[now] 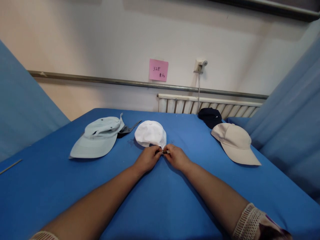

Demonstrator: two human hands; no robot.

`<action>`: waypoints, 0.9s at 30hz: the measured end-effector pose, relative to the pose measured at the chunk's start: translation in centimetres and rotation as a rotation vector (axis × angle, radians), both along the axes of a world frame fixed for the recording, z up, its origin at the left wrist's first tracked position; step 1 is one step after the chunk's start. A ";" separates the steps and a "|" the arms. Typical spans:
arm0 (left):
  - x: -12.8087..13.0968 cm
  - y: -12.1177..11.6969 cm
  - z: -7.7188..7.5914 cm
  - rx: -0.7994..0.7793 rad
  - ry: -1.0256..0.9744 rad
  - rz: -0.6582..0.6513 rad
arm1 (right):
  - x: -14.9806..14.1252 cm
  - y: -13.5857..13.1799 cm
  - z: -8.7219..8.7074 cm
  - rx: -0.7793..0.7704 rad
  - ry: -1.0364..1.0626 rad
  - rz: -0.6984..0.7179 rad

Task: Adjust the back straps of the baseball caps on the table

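Note:
A white cap (150,133) lies on the blue cloth-covered table (160,200), its back facing me. My left hand (148,158) and my right hand (177,156) meet at the cap's near edge. Both hands are closed in a pinch on the cap's back strap, where a small metal buckle (166,152) shows between the fingertips. Both forearms stretch out across the table towards it.
A pale blue sun hat (98,137) lies left of the white cap. A beige cap (236,142) and a dark navy cap (210,116) sit at the right. Blue curtains flank both sides. A radiator (207,106) and a pink note (158,70) are on the wall.

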State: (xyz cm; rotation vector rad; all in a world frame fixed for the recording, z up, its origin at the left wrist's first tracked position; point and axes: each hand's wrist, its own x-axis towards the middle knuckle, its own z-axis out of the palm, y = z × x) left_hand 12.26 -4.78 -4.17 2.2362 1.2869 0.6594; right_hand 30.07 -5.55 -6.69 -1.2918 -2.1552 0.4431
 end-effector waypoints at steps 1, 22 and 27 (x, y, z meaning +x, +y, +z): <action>0.0 0.0 0.0 -0.004 0.001 0.002 | 0.0 0.0 0.0 -0.004 0.004 0.001; -1.8 -1.0 1.8 -0.501 -0.297 0.245 | 0.5 0.5 -0.4 -0.153 0.392 -0.162; 0.7 -2.8 1.1 -0.970 -1.074 0.244 | -0.5 0.4 -1.0 -0.189 0.573 -0.171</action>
